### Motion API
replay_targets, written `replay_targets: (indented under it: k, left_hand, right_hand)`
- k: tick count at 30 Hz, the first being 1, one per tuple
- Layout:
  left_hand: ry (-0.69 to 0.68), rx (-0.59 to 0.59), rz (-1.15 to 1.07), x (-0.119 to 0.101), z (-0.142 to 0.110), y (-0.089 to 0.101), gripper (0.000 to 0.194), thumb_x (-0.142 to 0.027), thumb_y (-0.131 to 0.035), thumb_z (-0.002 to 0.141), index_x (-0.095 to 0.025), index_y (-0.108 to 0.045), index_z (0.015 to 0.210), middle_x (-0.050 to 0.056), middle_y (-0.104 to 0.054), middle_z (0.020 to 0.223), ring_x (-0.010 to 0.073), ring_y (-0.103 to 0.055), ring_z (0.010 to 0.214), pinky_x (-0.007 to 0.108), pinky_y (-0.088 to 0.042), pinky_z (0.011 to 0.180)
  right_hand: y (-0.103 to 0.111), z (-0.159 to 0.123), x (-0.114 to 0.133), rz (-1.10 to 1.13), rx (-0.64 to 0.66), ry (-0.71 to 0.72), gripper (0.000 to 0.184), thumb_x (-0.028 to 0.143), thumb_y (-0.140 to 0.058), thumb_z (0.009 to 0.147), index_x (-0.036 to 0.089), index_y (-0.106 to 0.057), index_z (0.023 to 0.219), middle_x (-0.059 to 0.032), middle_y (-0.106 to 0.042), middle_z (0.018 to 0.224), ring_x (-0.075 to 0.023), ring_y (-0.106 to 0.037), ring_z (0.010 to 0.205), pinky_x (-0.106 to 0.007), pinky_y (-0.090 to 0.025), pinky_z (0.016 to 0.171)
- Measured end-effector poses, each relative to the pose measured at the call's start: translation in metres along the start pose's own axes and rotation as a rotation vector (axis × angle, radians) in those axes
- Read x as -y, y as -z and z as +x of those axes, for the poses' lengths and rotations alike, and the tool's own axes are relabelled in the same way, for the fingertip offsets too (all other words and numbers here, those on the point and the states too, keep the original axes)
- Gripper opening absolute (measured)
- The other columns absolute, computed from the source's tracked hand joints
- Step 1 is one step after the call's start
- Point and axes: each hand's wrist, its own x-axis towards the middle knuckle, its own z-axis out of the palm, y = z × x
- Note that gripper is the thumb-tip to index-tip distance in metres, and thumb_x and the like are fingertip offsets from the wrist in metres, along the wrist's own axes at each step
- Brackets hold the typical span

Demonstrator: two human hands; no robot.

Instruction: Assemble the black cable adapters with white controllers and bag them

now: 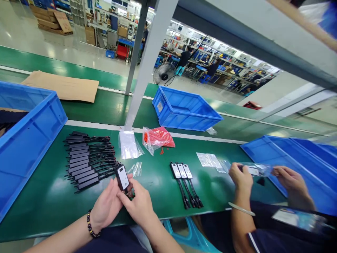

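Above the front of the green table, both my hands hold a small black electronic box (122,178) with a white face and a dark display window. My left hand (106,205) supports its left side with the fingers close together. On the other side, my right hand (139,200) grips its lower end between thumb and fingers. Its lower part is hidden by my hands. Left of my hands lies a stacked row of similar black boxes (83,172) with cables. Three finished-looking boxes (181,171) lie white face up to the right, cables toward me.
Clear plastic bags (129,144), clear sleeves (137,169) and a bag of red rings (159,137) lie behind my hands. Blue bins stand left (34,140), behind (184,119) and right (268,158). At right, a co-worker's hands (240,177) hold a bagged item.
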Motion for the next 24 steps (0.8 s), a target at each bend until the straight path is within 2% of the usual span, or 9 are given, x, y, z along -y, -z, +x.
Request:
replay_targets:
  k: [2,4,7,11,16,19,21,24]
  left_hand:
    - [0.056,0.059,0.055,0.006,-0.002,0.000,0.051,-0.050,-0.026,0.087,-0.022,-0.045,0.126,0.007,-0.043,0.133,0.0234,-0.034,0.124,0.040,-0.024,0.105]
    - [0.077,0.105,0.164,0.008,-0.004,0.002,0.047,-0.046,-0.030,0.088,-0.026,-0.041,0.128,0.004,-0.037,0.138,0.0222,-0.030,0.127,0.040,-0.022,0.106]
    - [0.054,0.091,0.484,0.003,-0.008,0.010,0.043,-0.038,-0.039,0.087,-0.029,-0.040,0.129,0.004,-0.036,0.138,0.0224,-0.033,0.125,0.039,-0.027,0.104]
    - [-0.080,-0.101,1.062,-0.015,-0.018,0.030,0.037,-0.040,-0.048,0.082,-0.026,-0.051,0.116,0.008,-0.055,0.115,0.0241,-0.051,0.104,0.037,-0.039,0.093]
    - [-0.401,-0.249,1.658,-0.041,-0.041,0.066,0.033,-0.038,-0.053,0.077,-0.029,-0.052,0.108,0.005,-0.050,0.117,0.0254,-0.050,0.103,0.037,-0.041,0.089]
    - [-0.600,-0.360,1.934,-0.057,-0.052,0.086,0.030,-0.042,-0.052,0.076,-0.025,-0.052,0.101,0.008,-0.053,0.107,0.0275,-0.050,0.101,0.042,-0.038,0.090]
    - [-0.674,-0.427,2.097,-0.067,-0.056,0.096,0.032,-0.047,-0.051,0.075,-0.023,-0.053,0.095,0.009,-0.054,0.097,0.0280,-0.050,0.096,0.044,-0.037,0.088]
    - [-0.588,-0.544,2.318,-0.076,-0.060,0.100,0.036,-0.052,-0.048,0.075,-0.020,-0.054,0.090,0.010,-0.055,0.092,0.0284,-0.051,0.091,0.044,-0.038,0.083]
  right_hand:
    - [0.005,-0.002,-0.004,-0.042,-0.034,-0.064,0.015,0.030,-0.058,0.073,0.019,-0.055,0.083,0.0014,-0.058,0.066,-0.0129,-0.054,0.059,-0.022,-0.041,0.057]
    - [0.019,-0.002,-0.013,-0.104,-0.054,-0.121,0.011,0.029,-0.056,0.074,0.019,-0.054,0.080,0.0023,-0.058,0.063,-0.0126,-0.054,0.058,-0.021,-0.039,0.056]
    - [0.048,0.000,-0.039,-0.309,-0.109,-0.240,0.014,0.033,-0.053,0.077,0.020,-0.053,0.079,0.0015,-0.059,0.062,-0.0135,-0.056,0.056,-0.022,-0.037,0.053]
    - [0.071,0.010,-0.089,-0.682,-0.149,-0.416,0.020,0.037,-0.052,0.078,0.017,-0.052,0.076,-0.0041,-0.060,0.064,-0.0173,-0.058,0.057,-0.024,-0.033,0.050]
    - [0.079,0.019,-0.134,-0.899,-0.217,-0.476,0.026,0.038,-0.051,0.080,0.014,-0.051,0.089,-0.0109,-0.059,0.088,-0.0197,-0.061,0.068,-0.025,-0.036,0.053]
    - [0.087,0.017,-0.142,-0.912,-0.278,-0.514,0.032,0.040,-0.053,0.079,0.013,-0.049,0.097,-0.0125,-0.056,0.093,-0.0209,-0.061,0.072,-0.027,-0.038,0.054]
    - [0.091,0.015,-0.142,-0.873,-0.296,-0.523,0.035,0.042,-0.054,0.078,0.014,-0.048,0.098,-0.0126,-0.056,0.093,-0.0218,-0.060,0.073,-0.028,-0.039,0.055]
    - [0.090,0.011,-0.134,-0.760,-0.345,-0.435,0.036,0.045,-0.053,0.077,0.015,-0.048,0.097,-0.0100,-0.057,0.090,-0.0219,-0.059,0.078,-0.028,-0.040,0.059]
